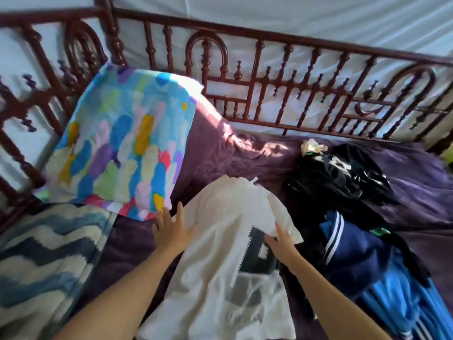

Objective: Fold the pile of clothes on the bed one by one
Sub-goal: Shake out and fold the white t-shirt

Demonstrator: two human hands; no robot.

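My left hand [171,231] lies splayed on the white shirt [215,285], right hand [282,245] fingers unclear; uneven pressure could undo the fold.

The T-shirt [220,241] is white with a navy letter, the sheet [245,153] purple, the pillow [122,143] multicoloured brush-strokes, the blanket [44,253] blue-white zigzags, beside a black garment [338,177], white-striped navy garment [353,253] and bright blue fabric [392,298].
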